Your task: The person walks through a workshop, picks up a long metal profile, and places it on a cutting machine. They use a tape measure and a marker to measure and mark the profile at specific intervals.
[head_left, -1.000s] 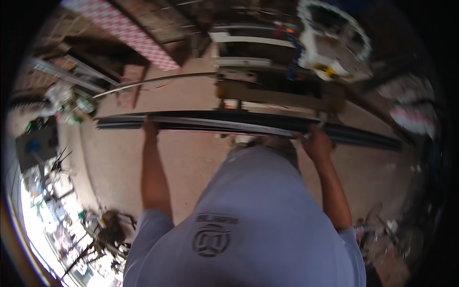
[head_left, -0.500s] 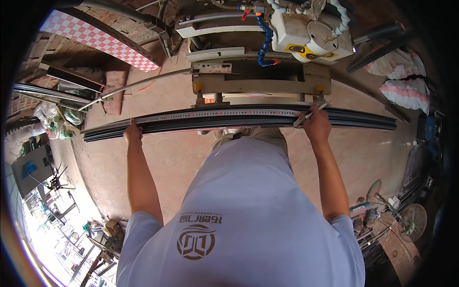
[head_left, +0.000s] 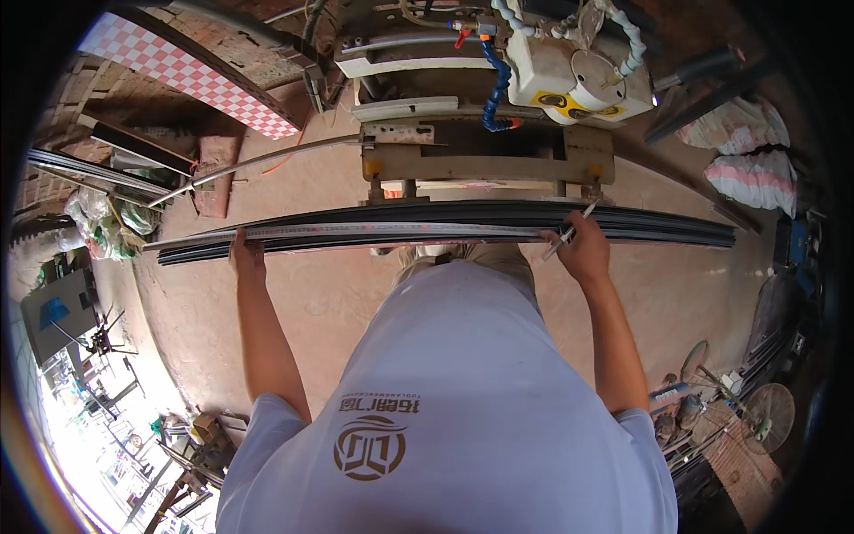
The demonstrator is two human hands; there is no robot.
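A long, pale measuring strip (head_left: pixel 400 229) with fine markings lies along a bundle of long black profiles (head_left: pixel 658 225) in front of me. It is tilted, so its marks are hard to make out. My left hand (head_left: pixel 247 252) pinches the strip toward its left part, with the thumb on top. My right hand (head_left: pixel 584 246) is closed around a slim, light pen-like stick (head_left: pixel 566 238), which slants up past the knuckles. The strip's right end meets the fingers of that hand; the grip there is partly hidden.
Beyond the profiles stands a machine frame (head_left: pixel 485 167) with a white head (head_left: pixel 578 84) and a blue jointed hose (head_left: pixel 495 89). White sacks (head_left: pixel 752 173) lie far right. A fan (head_left: pixel 769 416) stands at the lower right. Metal bars (head_left: pixel 98 173) lie at the left.
The measuring strip has come nearer to me and turned, so its marked face no longer shows plainly. Both hands have shifted slightly with it, and more of the black profiles shows behind.
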